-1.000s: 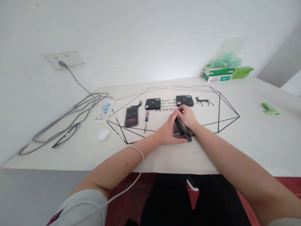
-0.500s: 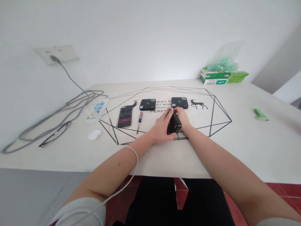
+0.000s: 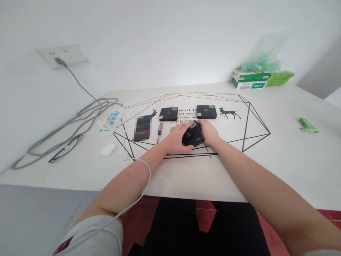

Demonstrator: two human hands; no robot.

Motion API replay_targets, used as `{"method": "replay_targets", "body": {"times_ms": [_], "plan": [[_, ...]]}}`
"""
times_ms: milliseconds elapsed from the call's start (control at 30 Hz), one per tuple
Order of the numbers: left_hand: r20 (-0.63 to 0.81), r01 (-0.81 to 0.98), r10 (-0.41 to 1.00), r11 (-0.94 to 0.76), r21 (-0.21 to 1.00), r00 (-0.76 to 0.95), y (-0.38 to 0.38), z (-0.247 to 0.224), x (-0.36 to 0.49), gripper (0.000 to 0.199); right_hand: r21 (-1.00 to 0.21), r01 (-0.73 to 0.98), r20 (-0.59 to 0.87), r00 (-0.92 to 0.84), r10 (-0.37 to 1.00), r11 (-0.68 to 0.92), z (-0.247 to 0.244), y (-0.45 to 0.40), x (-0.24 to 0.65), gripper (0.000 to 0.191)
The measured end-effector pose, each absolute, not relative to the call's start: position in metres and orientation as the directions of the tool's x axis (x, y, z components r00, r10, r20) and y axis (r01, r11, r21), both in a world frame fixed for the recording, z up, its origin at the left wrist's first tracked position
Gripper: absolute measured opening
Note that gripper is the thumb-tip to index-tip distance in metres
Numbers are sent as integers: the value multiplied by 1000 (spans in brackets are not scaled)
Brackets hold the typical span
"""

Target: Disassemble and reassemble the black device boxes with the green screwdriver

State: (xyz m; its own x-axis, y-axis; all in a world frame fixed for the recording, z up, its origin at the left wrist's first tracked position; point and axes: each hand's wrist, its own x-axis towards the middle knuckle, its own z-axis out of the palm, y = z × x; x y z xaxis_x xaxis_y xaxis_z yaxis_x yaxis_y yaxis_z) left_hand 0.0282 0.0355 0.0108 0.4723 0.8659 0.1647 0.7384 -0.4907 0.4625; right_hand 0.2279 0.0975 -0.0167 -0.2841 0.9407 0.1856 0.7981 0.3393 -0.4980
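My left hand is closed around a small black set-top box, thumb along its near edge and fingers over its far side. The box is tilted, its labelled top face showing. My right hand is curled against the box's right side. From under that hand a thin metal screwdriver shaft sticks out toward me; its handle is hidden in the fingers. Two similar black boxes lie flat beyond my hands, one at left and one at right. Another screwdriver lies left of my left hand.
A pixelated phone-like object, a white earbud case, eyeglasses and a coiled grey cable are on the left. Green-and-white boxes stand at the back right. A green tube or wrapper lies far right. A white cable crosses my left forearm.
The held box has turned from edge-on to showing its labelled top face. More of the screwdriver shaft shows beneath my right hand. The camera view has shifted slightly.
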Motion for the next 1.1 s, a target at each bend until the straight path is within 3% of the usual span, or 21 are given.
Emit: {"method": "replay_targets", "body": {"times_ms": [300, 1100], "plan": [[165, 730, 870, -482, 484, 465, 40, 7, 21, 101, -414, 848, 107, -315, 943, 330, -10, 97, 226, 20], [192, 697, 841, -529, 484, 505, 46, 1, 24, 95, -443, 776, 181, -413, 893, 449, -16, 105, 236, 27]]}}
